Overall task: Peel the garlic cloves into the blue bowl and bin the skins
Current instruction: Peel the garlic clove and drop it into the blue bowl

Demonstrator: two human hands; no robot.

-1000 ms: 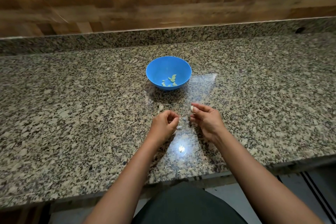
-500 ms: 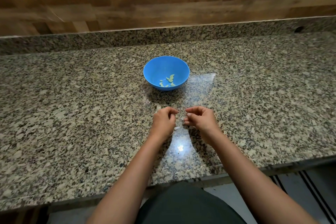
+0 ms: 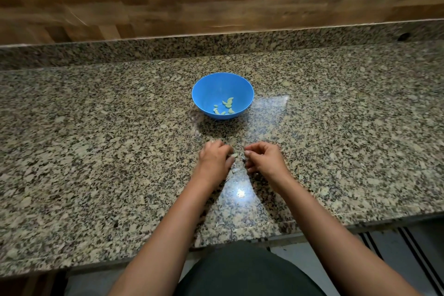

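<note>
Left hand (image 3: 215, 158) pinches the garlic clove (image 3: 234, 155); right hand (image 3: 263, 158) curled beside (grip unclear)

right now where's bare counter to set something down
Wide bare granite lies left of the blue bowl and left hand, and likewise right of the bowl and right hand. A bare strip runs behind the bowl to the raised ledge. Crowded: the gap between the hands, with a garlic clove and skin scraps.

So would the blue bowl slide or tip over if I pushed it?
Probably slide: the blue bowl looks plastic, holds few peeled cloves, so likely light, and the granite counter is glossy. Its narrow base might let it rock.
</note>
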